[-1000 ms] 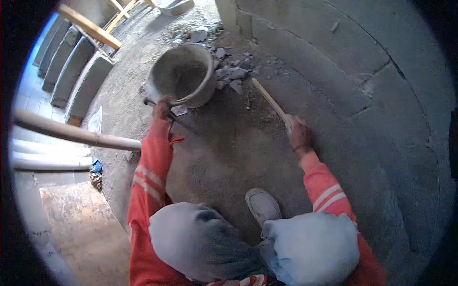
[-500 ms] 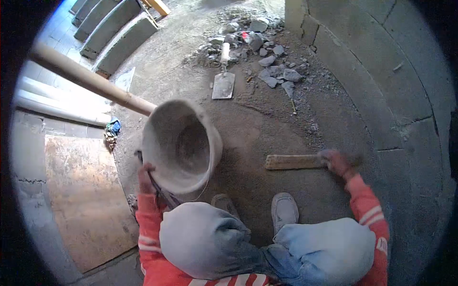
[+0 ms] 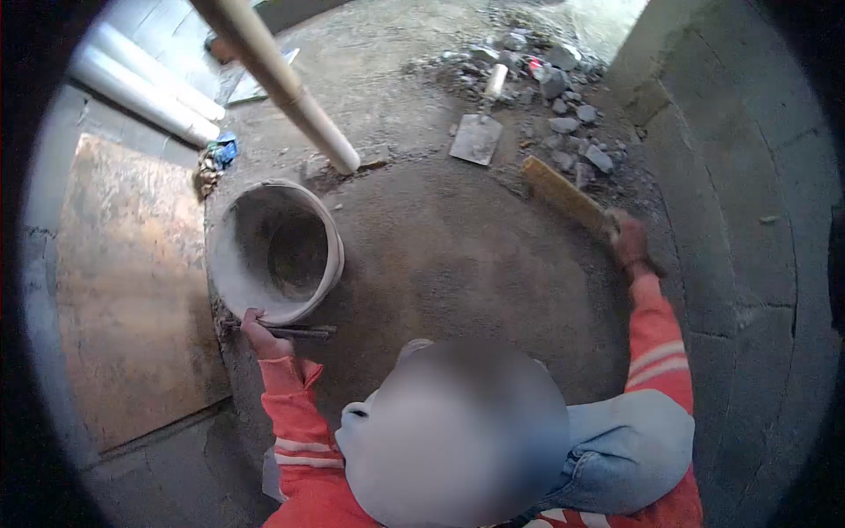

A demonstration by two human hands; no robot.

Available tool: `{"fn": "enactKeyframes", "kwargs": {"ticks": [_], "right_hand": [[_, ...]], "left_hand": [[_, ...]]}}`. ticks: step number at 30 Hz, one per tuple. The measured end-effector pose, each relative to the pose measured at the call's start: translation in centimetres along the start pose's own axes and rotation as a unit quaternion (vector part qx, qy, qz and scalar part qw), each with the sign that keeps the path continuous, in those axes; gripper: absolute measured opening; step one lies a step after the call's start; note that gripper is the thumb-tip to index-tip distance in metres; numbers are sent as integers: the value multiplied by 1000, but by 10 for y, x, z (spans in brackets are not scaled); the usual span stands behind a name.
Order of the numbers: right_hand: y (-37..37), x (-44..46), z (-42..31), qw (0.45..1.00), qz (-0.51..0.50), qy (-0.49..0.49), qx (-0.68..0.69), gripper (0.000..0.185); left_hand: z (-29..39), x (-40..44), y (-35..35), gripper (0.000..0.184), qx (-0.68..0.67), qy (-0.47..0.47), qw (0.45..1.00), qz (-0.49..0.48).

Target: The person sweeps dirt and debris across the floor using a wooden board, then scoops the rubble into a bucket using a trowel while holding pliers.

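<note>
At the left stands a round, dusty bucket (image 3: 330,268), tilted with its mouth facing up toward me. My left hand (image 3: 262,336) is closed at its near rim, together with a dark rod-like tool (image 3: 304,332) that sticks out to the right. On the right, my right hand (image 3: 628,239) grips one end of a flat wooden board (image 3: 563,194), whose far end points up and left, close to the rubble (image 3: 563,125). A trowel (image 3: 476,139) with a pale handle lies on the floor left of the rubble.
A pole (image 3: 286,88) slants down to the floor behind the bucket. White pipes (image 3: 145,84) and a crumpled blue cloth (image 3: 224,150) lie at the upper left. A stained sheet of board (image 3: 136,290) is at the left, and a block wall (image 3: 731,176) runs along the right.
The bucket has moved left, away from my legs, with my left hand still at its rim. My right hand has carried the board up toward the rubble, turning it diagonal. The view has shifted.
</note>
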State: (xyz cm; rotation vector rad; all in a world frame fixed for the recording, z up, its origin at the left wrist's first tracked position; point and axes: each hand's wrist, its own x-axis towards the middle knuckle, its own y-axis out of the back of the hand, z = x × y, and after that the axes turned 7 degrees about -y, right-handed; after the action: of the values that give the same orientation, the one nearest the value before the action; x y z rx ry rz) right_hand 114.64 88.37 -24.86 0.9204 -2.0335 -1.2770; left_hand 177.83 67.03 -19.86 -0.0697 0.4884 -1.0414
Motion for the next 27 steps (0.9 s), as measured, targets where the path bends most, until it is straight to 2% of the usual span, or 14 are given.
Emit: {"fn": "enactKeyframes", "kwargs": {"ticks": [3, 5, 7, 10, 12, 13, 15, 19, 21, 22, 24, 27], "right_hand": [[-33, -43, -82, 989, -111, 52, 79, 24], [-48, -70, -150, 976, -178, 60, 108, 25], [-58, -74, -186, 970, -213, 59, 98, 25], [-77, -50, -199, 973, -200, 38, 104, 27], [-80, -19, -184, 989, -123, -19, 80, 31], [-82, -4, -180, 990, -121, -14, 74, 31], [-85, 15, -175, 994, -92, -29, 57, 32], [-110, 7, -229, 991, -64, 52, 105, 33], [-126, 7, -251, 979, -163, 25, 118, 34], [-129, 11, -252, 980, -159, 26, 116, 34], [-133, 24, -253, 992, -114, -60, -17, 37], [-117, 47, -233, 993, -60, -98, 28, 39]], "left_hand": [[8, -7, 1, 38, -45, -2, 999, 27], [-4, 17, 28, 38, -20, -13, 998, 50], [0, -7, 5, 40, 35, -67, 995, 66], [3, -14, -12, 44, 54, -79, 992, 85], [-5, 6, 8, 46, 37, -78, 994, 65], [-8, 16, 13, 48, 16, -86, 995, 40], [-5, 5, 0, 49, 21, -99, 993, 63], [-15, 9, 2, 49, 15, -123, 986, 110], [-24, 15, 10, 49, 16, -145, 984, 100], [-23, 18, 8, 49, 18, -172, 981, 83], [-21, 19, 4, 50, 20, -156, 983, 97], [-18, 11, 7, 51, 36, -142, 983, 115]]}}
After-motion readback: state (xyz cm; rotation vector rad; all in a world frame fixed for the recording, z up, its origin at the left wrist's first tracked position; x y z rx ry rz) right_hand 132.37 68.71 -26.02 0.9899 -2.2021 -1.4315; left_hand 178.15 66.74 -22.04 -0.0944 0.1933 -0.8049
